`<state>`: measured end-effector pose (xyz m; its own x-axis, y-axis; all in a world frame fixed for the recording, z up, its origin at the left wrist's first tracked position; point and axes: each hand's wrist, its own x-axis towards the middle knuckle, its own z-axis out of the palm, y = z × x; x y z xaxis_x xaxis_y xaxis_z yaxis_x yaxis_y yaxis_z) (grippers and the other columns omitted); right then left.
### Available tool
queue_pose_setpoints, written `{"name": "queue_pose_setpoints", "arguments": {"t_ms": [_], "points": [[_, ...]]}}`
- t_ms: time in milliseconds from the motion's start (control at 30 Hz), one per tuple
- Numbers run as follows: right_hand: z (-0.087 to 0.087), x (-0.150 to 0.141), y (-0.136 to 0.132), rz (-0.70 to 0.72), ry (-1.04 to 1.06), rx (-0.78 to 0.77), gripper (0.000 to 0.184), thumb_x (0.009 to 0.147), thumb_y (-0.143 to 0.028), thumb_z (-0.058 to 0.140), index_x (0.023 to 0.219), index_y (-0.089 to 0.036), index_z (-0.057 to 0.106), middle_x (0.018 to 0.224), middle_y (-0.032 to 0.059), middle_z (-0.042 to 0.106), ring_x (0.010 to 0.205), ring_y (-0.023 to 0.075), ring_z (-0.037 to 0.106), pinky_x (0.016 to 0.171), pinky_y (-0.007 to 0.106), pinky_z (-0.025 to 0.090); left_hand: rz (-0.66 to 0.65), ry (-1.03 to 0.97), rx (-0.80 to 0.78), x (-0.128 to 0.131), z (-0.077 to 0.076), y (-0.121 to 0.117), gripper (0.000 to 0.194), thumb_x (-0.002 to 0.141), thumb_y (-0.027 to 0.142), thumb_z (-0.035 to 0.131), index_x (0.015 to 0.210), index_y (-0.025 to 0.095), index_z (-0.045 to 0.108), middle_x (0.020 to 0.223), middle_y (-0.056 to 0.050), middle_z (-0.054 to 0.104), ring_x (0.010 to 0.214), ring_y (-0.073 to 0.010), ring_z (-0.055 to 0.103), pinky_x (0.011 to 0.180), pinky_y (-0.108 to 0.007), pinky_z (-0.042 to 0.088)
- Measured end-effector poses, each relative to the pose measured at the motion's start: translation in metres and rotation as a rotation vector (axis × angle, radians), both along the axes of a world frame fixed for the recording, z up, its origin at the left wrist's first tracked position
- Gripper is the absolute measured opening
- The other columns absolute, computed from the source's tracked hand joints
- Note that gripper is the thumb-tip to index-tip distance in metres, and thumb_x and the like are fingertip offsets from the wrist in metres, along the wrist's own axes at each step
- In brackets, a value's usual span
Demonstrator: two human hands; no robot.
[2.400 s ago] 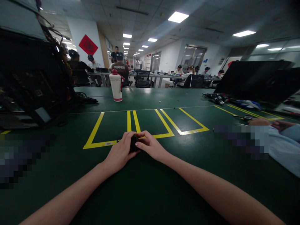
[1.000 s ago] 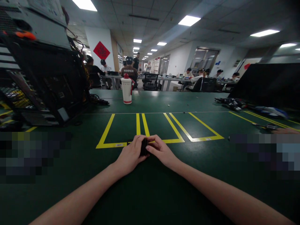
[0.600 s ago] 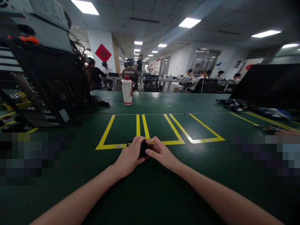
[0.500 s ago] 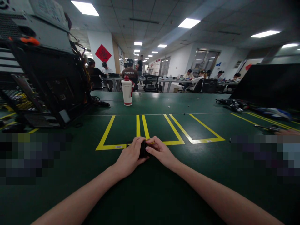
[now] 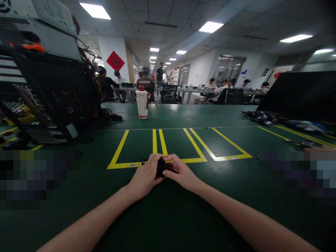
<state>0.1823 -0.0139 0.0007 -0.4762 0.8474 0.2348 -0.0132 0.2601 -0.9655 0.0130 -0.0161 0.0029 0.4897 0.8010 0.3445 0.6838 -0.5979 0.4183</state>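
A small black object (image 5: 160,168) is between my two hands, low over the green table at the near edge of the yellow tape. Its kind cannot be made out, since fingers cover most of it. My left hand (image 5: 146,172) is wrapped round its left side, thumb below and fingers above. From the right, my right hand (image 5: 180,171) curls against it, with thumb and fingertips at its right side. Just behind my left hand, a short dark piece (image 5: 144,162) shows on the tape.
On the green table (image 5: 168,217), yellow tape (image 5: 194,160) marks out boxes. A white tumbler (image 5: 142,104) with a red lid stands beyond. Black computer cases (image 5: 70,101) are stacked at left. Cables (image 5: 258,117) and a dark panel (image 5: 301,94) lie right, near another person's hand (image 5: 319,148).
My right thumb has shifted slightly down and the right fingers have moved a little on the black object. My left hand stays around it, almost unmoved.
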Motion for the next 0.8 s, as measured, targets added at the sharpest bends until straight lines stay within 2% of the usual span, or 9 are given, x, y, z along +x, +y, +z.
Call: {"name": "queue_pose_setpoints", "arguments": {"t_ms": [200, 400, 533, 700, 800], "points": [[0.0016, -0.0032, -0.0002, -0.043, 0.012, -0.025, 0.017, 0.077, -0.024, 0.053, 0.093, -0.022, 0.047, 0.095, 0.0004, 0.051, 0.094, 0.0152, 0.053, 0.083, 0.034, 0.044, -0.022, -0.009, -0.006, -0.0016, 0.001, -0.0015, 0.053, 0.074, 0.025, 0.054, 0.117, 0.024, 0.024, 0.119, -0.006, 0.036, 0.097, -0.0224, 0.052, 0.076, -0.038, 0.048], [0.0071, -0.0016, -0.0023, -0.06, -0.054, -0.084, 0.024, 0.077, -0.024, 0.052, 0.101, -0.024, 0.045, 0.102, 0.0016, 0.049, 0.099, 0.0166, 0.05, 0.085, 0.036, 0.044, -0.026, -0.008, -0.007, -0.0017, 0.0017, -0.0017, 0.053, 0.075, 0.025, 0.053, 0.118, 0.025, 0.023, 0.119, -0.006, 0.037, 0.098, -0.0225, 0.052, 0.076, -0.039, 0.048], [0.0071, -0.0003, -0.0028, -0.061, -0.091, -0.022, 0.022, 0.077, -0.022, 0.053, 0.098, -0.023, 0.047, 0.103, 0.0017, 0.046, 0.097, 0.0155, 0.051, 0.087, 0.036, 0.043, -0.014, 0.001, -0.007, -0.0012, 0.002, -0.0012, 0.052, 0.074, 0.025, 0.054, 0.117, 0.025, 0.024, 0.119, -0.006, 0.036, 0.094, -0.022, 0.053, 0.074, -0.038, 0.049], [0.0074, 0.001, -0.0081, -0.069, -0.12, 0.132, 0.03, 0.074, -0.017, 0.055, 0.102, -0.024, 0.047, 0.11, 0.0021, 0.043, 0.106, 0.0157, 0.045, 0.095, 0.036, 0.037, -0.024, 0.001, -0.012, -0.0021, 0.0016, -0.0017, 0.056, 0.073, 0.022, 0.056, 0.118, 0.024, 0.024, 0.119, -0.005, 0.036, 0.093, -0.0206, 0.053, 0.076, -0.036, 0.049], [0.0073, 0.0005, -0.01, -0.103, -0.147, 0.159, 0.025, 0.077, -0.02, 0.052, 0.102, -0.024, 0.049, 0.109, 0.0027, 0.044, 0.107, 0.0161, 0.045, 0.095, 0.037, 0.037, -0.025, 0.0, -0.009, -0.0019, 0.0005, -0.0012, 0.056, 0.073, 0.023, 0.056, 0.118, 0.024, 0.023, 0.119, -0.006, 0.036, 0.095, -0.0215, 0.052, 0.074, -0.037, 0.049]]}}
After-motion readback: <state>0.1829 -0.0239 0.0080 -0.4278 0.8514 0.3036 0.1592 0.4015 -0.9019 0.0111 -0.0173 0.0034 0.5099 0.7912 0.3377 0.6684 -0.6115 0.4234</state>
